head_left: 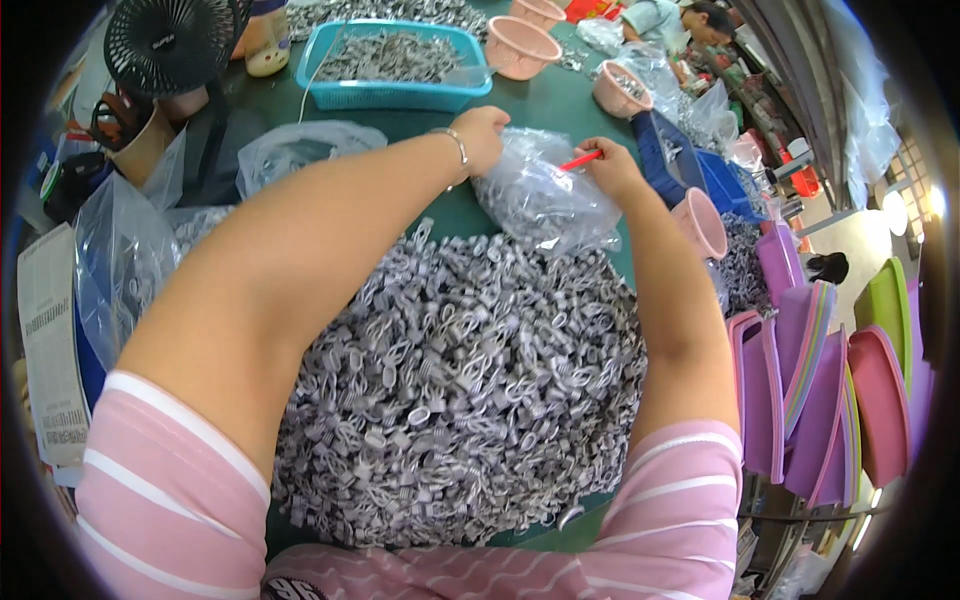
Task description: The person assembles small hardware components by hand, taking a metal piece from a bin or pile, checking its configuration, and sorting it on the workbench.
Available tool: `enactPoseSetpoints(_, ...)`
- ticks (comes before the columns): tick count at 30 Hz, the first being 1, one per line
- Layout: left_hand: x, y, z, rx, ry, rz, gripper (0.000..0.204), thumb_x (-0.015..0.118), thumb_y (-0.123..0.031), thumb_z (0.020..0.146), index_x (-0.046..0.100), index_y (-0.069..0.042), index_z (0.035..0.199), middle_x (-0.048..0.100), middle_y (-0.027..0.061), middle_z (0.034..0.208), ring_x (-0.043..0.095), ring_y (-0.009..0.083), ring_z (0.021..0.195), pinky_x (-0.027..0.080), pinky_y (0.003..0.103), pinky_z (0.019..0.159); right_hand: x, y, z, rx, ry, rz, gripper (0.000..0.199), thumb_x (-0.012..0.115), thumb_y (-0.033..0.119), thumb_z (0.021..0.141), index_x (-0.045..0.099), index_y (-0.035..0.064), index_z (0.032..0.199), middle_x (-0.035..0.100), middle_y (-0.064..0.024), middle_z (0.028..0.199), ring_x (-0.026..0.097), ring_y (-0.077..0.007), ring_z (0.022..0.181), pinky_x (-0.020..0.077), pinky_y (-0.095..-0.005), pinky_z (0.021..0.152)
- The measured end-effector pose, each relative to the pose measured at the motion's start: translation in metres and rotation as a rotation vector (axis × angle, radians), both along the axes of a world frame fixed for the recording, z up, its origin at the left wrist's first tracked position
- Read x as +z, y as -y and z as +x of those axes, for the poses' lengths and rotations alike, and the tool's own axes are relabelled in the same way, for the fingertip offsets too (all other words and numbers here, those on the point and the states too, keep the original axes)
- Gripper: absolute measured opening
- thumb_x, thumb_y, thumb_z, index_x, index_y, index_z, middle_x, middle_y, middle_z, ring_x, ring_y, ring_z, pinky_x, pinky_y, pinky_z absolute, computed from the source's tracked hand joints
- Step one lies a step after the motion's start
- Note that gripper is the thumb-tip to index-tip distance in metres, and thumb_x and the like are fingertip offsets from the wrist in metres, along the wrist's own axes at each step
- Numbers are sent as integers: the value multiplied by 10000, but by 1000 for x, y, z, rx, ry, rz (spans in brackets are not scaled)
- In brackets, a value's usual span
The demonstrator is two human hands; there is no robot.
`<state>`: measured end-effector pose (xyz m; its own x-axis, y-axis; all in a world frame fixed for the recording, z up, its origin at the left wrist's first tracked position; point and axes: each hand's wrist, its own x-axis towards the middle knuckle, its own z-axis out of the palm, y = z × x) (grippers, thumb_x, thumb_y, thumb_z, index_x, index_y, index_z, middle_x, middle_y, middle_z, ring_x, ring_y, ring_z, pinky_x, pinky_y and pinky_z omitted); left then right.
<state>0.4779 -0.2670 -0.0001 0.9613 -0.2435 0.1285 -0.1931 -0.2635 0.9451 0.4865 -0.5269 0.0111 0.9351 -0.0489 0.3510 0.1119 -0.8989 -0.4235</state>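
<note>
Beyond the pile, a clear plastic bag (545,200) with small grey pieces in it rests on the green table. My left hand (482,138), a bracelet at its wrist, is closed on the bag's upper left edge; its fingertips are partly hidden. My right hand (614,170) is at the bag's upper right side, closed on a thin red stick-like thing (580,161) that lies across the bag's top. Between my forearms spreads a large heap of small grey metal-looking loop-shaped parts (460,390).
A blue basket (400,97) of grey pieces stands at the back, near pink bowls (522,48). At left are a black fan (178,45) and plastic bags (125,260). Blue bins (690,150) and stacked coloured trays (820,400) are at right. Another person (670,25) sits far right.
</note>
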Motion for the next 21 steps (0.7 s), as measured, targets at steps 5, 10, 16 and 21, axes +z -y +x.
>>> enactPoseSetpoints(5,47,-24,-30,315,433,173,143,488,-21,815,538,-13,949,606,148,944,599,239,833,486,324,646,63,-43,-45,-175,67,576,327,465,308,877,584,17,963,627,-95,727,585,-163,616,440,-270,571)
enactPoseSetpoints(10,88,-90,-100,-37,-180,-420,136,519,-167,857,516,-31,873,485,12,672,362,53,446,264,197,355,110,-81,-141,146,56,845,368,424,313,904,589,-13,948,403,21,519,359,-74,457,270,-224,438)
enactPoseSetpoints(16,97,-138,-242,-129,-520,-511,217,509,-127,862,484,-16,1047,421,-43,642,300,7,421,214,143,322,95,-129,-280,535,-83,80,209,707,118,695,579,23,829,601,-84,696,584,-229,706,441,-329,635)
enactPoseSetpoints(21,93,-153,-320,-22,-606,-580,152,511,-121,861,514,-38,989,433,-12,614,318,29,415,227,161,327,65,-122,-307,393,-14,260,214,707,26,635,543,25,773,577,-128,678,574,-294,603,447,-344,539)
